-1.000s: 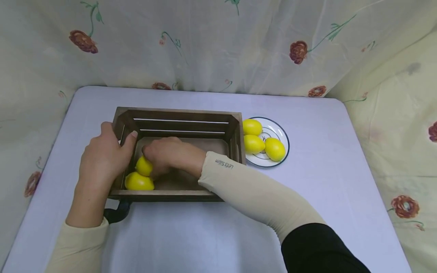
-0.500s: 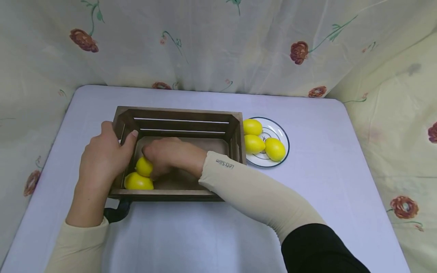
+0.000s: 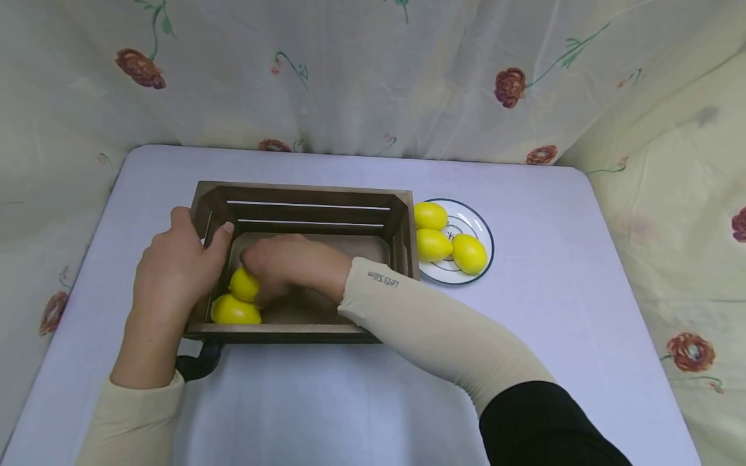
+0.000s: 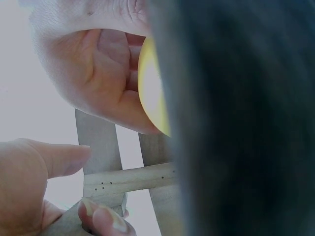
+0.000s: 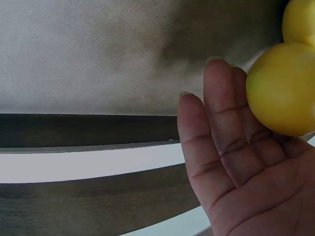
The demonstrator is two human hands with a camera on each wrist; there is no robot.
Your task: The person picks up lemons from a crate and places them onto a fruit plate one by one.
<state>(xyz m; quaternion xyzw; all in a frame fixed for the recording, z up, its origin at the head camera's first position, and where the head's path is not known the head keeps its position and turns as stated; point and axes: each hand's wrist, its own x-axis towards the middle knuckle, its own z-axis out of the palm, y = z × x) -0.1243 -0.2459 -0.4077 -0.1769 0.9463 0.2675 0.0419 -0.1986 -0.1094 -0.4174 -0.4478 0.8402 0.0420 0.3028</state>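
Observation:
My left hand (image 3: 177,265) grips the left end wall of a brown wooden crate (image 3: 303,333), thumb on the inner side; the left wrist view also shows this left hand (image 4: 29,182) on the slats. Inside the crate at the left, my right hand (image 3: 288,265) holds a yellow lemon (image 3: 244,285). A second lemon (image 3: 236,310) touches it, nearer the front wall. In the right wrist view the held lemon (image 5: 283,91) lies against the bent fingers (image 5: 226,118) of my right hand; thumb and index finger are hidden. A dark blur covers the right of the left wrist view.
A white plate (image 3: 482,265) with a dark rim stands against the crate's right side, bearing lemons (image 3: 469,254). A black curved object (image 3: 201,364) shows by my left wrist. White cloth covers the table (image 3: 524,213); a floral curtain (image 3: 373,77) hangs behind.

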